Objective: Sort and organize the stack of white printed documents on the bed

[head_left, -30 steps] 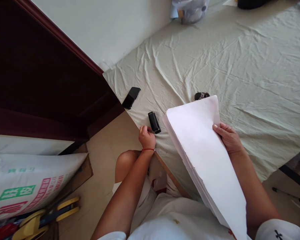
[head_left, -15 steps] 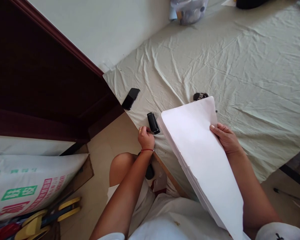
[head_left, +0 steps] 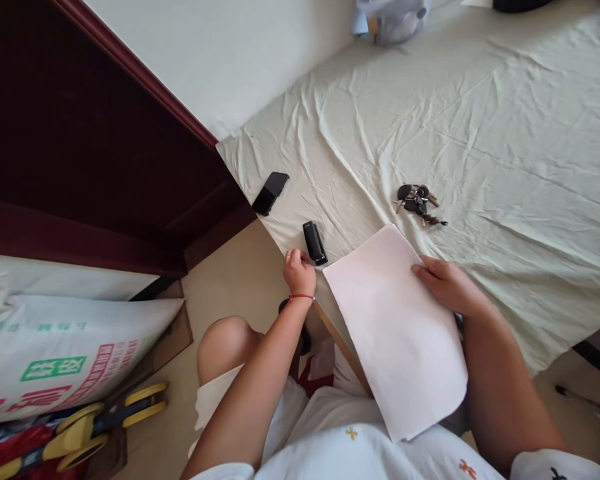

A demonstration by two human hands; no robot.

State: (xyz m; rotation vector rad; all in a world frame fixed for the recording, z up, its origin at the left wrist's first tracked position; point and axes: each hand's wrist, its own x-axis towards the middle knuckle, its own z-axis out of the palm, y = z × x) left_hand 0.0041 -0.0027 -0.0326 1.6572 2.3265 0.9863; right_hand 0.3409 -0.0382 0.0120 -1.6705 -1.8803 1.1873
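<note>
My right hand (head_left: 443, 283) pinches the right edge of a stack of white paper sheets (head_left: 395, 327), thumb on top. The sheets lean across the table's front edge toward my lap. At the table edge my left hand (head_left: 300, 270) is closed, its fingers curled in; what they hold, if anything, is hidden. Just beside its fingertips lies a black stapler (head_left: 315, 243); I cannot tell whether they touch. A bunch of keys (head_left: 417, 200) rests on the cloth beyond the paper's far corner.
A black phone (head_left: 271, 193) lies near the left edge of the cloth-covered table (head_left: 520, 200). At the back stands a clear plastic container (head_left: 395, 23). To the left are a dark red wooden panel (head_left: 95, 133), a printed white sack (head_left: 80, 347) and a yellow-and-black object (head_left: 105, 427).
The paper stack has come down lower and flatter, squared closer together, and the keys behind it are now uncovered. My left hand stays beside the stapler. The view has shifted slightly.
</note>
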